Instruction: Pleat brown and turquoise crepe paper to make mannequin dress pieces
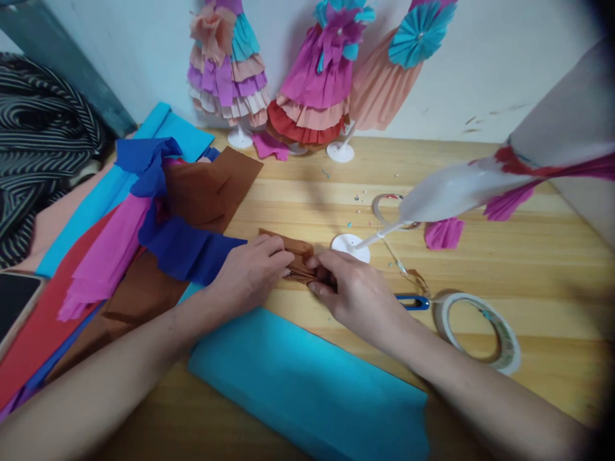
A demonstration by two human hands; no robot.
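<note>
A small strip of brown crepe paper (295, 248) lies gathered into pleats on the wooden table (480, 269) at the centre. My left hand (252, 272) pinches its left end with closed fingers. My right hand (350, 288) pinches its right end, thumb and fingers pressed together on the folds. Both hands rest on the table and meet over the paper.
Sheets of brown, blue, pink, red and turquoise crepe paper (144, 237) pile up at left; a turquoise sheet (307, 384) lies near me. A tipped white doll stand (432, 192), tape rolls (485, 330), blue scissor handles (413, 301) sit right. Three paper-dressed figures (317, 77) stand by the wall.
</note>
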